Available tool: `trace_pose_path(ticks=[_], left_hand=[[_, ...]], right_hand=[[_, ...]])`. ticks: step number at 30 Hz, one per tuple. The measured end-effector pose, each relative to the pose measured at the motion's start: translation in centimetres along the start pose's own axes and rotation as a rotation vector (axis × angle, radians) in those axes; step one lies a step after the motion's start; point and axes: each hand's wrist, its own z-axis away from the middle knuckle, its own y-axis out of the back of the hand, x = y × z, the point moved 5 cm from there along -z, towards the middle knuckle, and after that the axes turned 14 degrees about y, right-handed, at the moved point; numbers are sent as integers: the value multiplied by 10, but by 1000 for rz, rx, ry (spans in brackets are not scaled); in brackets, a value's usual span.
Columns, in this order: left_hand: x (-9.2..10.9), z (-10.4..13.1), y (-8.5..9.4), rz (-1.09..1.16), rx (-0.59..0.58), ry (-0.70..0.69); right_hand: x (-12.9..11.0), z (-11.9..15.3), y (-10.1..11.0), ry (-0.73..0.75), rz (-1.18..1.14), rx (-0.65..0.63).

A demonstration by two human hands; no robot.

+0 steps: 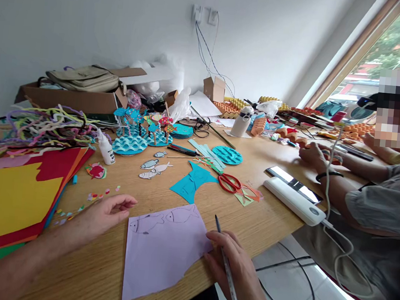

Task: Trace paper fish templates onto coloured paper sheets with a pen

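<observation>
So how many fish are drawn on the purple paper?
2: the left fish in the paper's top-left corner, the right fish near its top-right corner.

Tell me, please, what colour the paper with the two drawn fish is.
The paper is light purple; it shows best in the head view.

Paper sheet [162, 263]: was lavender, bearing two dark fish outlines [182, 215]. Pen [226, 264]: was dark at its far end, greyish below. Scissors [230, 183]: had red handles. Paper scrap [190, 183]: was bright blue. Glue bottle [106, 151]: was white. Card stack [9, 203]: showed yellow, red, orange and green. Fish cut-outs [149, 164]: were white and pale blue, dark-outlined. Wavy disc [129, 145]: was blue with paler wave stripes.
</observation>
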Motion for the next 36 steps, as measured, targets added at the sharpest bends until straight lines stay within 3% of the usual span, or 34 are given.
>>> trace_pose_path(ticks=[9,18,24,27,32,34,36], left_hand=[[-13,-4,-3,58,5,12],[6,18,-7,132,-87,91],[-2,8,-9,61,-72,78],[1,9,-13,-101,9,-79],[25,48,-49,-487,39,-617],[32,61,-68,-601,43,-713],[37,67,-85,-679,23,-704]], right_hand=[[-3,3,-1,13,56,-58],[1,10,-9,-23,21,-9],[1,8,-8,-35,-11,-15],[3,5,-2,-66,-99,26],[9,-8,13,-250,-363,78],[11,-15,12,-345,-469,51],[13,-21,5,-427,-569,15]])
